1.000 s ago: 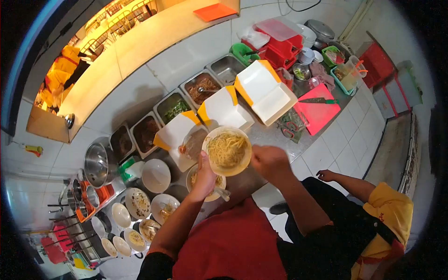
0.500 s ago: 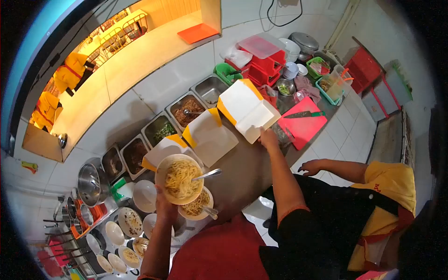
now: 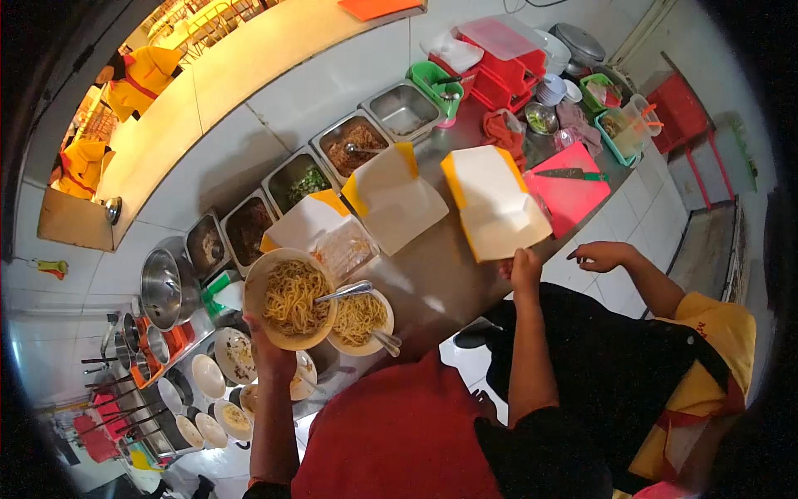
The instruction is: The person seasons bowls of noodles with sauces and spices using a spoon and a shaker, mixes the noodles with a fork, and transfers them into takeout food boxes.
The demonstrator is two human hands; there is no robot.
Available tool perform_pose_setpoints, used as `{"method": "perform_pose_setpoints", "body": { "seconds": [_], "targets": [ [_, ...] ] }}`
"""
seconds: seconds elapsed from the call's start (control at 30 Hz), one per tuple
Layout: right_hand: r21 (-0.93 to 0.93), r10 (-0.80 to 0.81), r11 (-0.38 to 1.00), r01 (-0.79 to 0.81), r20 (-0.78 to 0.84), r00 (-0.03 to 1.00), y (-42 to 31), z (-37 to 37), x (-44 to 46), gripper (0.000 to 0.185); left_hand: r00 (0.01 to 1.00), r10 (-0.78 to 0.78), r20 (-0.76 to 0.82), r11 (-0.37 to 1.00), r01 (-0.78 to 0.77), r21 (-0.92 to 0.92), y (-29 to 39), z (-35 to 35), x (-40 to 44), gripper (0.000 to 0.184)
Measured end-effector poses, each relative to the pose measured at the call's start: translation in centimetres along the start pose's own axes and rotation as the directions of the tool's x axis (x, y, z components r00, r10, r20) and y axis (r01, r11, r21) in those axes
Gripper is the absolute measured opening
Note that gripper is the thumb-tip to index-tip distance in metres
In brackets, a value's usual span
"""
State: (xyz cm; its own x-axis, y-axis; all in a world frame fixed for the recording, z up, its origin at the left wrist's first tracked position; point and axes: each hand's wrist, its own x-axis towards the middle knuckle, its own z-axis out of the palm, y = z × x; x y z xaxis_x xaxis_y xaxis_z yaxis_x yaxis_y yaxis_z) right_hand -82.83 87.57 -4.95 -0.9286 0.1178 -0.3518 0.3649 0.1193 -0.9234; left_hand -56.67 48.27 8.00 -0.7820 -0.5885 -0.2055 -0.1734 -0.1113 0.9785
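My left hand grips a bowl of noodles from its near side, with a metal utensil handle resting across the rim. Beside it on the counter, a second noodle bowl also has utensils in it. My right hand pinches the near edge of an open white-and-yellow takeaway box. Another open box lies to its left. Farther left, a third box has contents under a shiny film that I cannot make out; the held bowl partly covers it.
Steel food pans line the wall side. A pink cutting board bears a knife. At right, a co-worker's hand hangs near the counter edge. Several used bowls stand at lower left; red bins stand behind.
The view has shifted. My right hand has drawn the box rightward, away from the middle one. My left hand has carried the bowl left, uncovering more of the second bowl and the third box.
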Motion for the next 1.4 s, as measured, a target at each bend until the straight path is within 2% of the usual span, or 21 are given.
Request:
{"method": "perform_pose_setpoints", "body": {
  "seconds": [0.07,0.1,0.13,0.2,0.23,0.3,0.33,0.4,0.47,0.53,0.57,0.6,0.63,0.67,0.73,0.8,0.9,1.13,1.2,1.3,1.4],
  "targets": [
    [0.066,0.043,0.997,-0.043,-0.001,0.999,2.7,1.0,-3.8,0.027,0.997,-0.080,-0.015,0.991,0.078,-0.111,0.4,0.9,0.0,0.065],
    [-0.051,-0.019,0.998,0.022,0.048,0.999,6.0,1.4,-4.8,0.028,0.988,-0.151,-0.026,0.964,0.141,-0.225,0.5,1.4,-0.1,0.066],
    [-0.163,-0.075,0.982,0.091,0.103,0.992,8.9,1.9,-5.6,0.028,0.987,-0.157,-0.020,0.964,0.149,-0.221,0.5,1.6,-0.1,0.066],
    [-0.129,0.123,0.986,-0.102,0.170,0.978,9.4,4.4,-8.6,0.032,0.977,-0.212,0.015,0.967,0.207,0.147,0.1,2.0,-0.2,0.067],
    [-0.130,0.129,0.986,-0.107,0.170,0.977,8.9,4.7,-9.1,0.032,0.976,-0.216,0.014,0.966,0.212,0.149,-0.3,2.7,-0.2,0.067],
    [-0.370,0.288,0.922,-0.115,0.456,0.842,7.0,5.2,-9.9,0.037,0.976,-0.195,0.095,0.980,0.192,0.047,-1.7,4.7,0.0,0.065],
    [-0.372,0.295,0.921,-0.119,0.464,0.835,5.7,5.2,-10.0,0.037,0.975,-0.179,0.132,0.983,0.181,-0.003,-2.4,5.4,0.1,0.064],
    [-0.334,-0.013,0.923,0.192,0.471,0.882,1.6,4.8,-10.5,0.041,0.971,-0.182,0.153,0.980,0.166,0.107,-4.1,5.8,0.5,0.061],
    [0.029,0.287,0.927,-0.374,0.586,0.758,-4.7,5.0,-11.8,0.043,0.964,-0.186,0.191,0.967,0.144,0.210,-5.7,7.4,1.0,0.059],
    [-0.050,0.286,0.940,-0.336,0.651,0.703,-4.6,4.9,-10.8,0.040,0.937,-0.257,0.235,0.959,0.278,-0.060,-6.7,10.1,1.8,0.052],
    [-0.248,0.272,0.960,-0.130,0.715,0.644,-4.2,5.0,-10.3,0.040,0.936,-0.253,0.244,0.960,0.274,-0.057,-6.6,11.4,2.1,0.052],
    [-0.410,0.284,0.907,0.099,0.768,0.573,-4.0,5.0,-10.1,0.041,0.965,-0.097,0.244,0.990,0.068,0.122,-6.5,12.5,2.3,0.048],
    [-0.469,0.176,0.820,0.328,0.752,0.636,-4.1,4.9,-10.2,0.033,0.961,0.058,0.271,0.946,-0.140,0.292,-6.4,13.5,2.5,0.044],
    [-0.470,0.179,0.822,0.321,0.749,0.638,-3.9,4.5,-10.5,0.033,0.960,0.053,0.275,0.946,-0.137,0.295,-6.6,14.3,2.7,0.044],
    [-0.565,-0.083,0.658,0.497,0.601,0.795,-3.5,3.3,-11.2,0.027,0.881,0.303,0.364,0.722,-0.461,0.516,-7.0,15.9,3.1,0.042],
    [-0.640,-0.044,0.612,0.465,0.559,0.828,-3.7,1.9,-11.1,0.021,0.874,0.245,0.419,0.694,-0.461,0.554,-6.1,17.5,3.6,0.046],
    [-0.783,-0.223,0.351,0.513,0.462,0.858,-4.0,0.3,-11.4,0.014,0.847,0.191,0.495,0.631,-0.493,0.600,-4.7,20.0,3.9,0.057],
    [-0.825,-0.266,0.358,0.438,0.359,0.895,-6.5,-2.8,-12.3,0.029,0.835,0.177,0.521,0.555,-0.522,0.647,-2.0,21.8,5.2,0.067],
    [-0.815,-0.321,0.394,0.425,0.312,0.894,-6.1,-3.2,-12.2,0.019,0.828,0.225,0.513,0.541,-0.544,0.641,-0.9,21.7,5.2,0.061],
    [-0.750,-0.162,0.473,0.462,0.441,0.883,-4.3,-2.5,-11.4,0.016,0.799,0.299,0.521,0.549,-0.591,0.591,0.1,21.7,5.1,0.051],
    [-0.731,-0.224,0.442,0.520,0.472,0.853,-1.4,-0.5,-9.0,0.016,0.823,0.338,0.456,0.569,-0.565,0.598,-0.8,20.7,5.7,0.046]
  ]
}}
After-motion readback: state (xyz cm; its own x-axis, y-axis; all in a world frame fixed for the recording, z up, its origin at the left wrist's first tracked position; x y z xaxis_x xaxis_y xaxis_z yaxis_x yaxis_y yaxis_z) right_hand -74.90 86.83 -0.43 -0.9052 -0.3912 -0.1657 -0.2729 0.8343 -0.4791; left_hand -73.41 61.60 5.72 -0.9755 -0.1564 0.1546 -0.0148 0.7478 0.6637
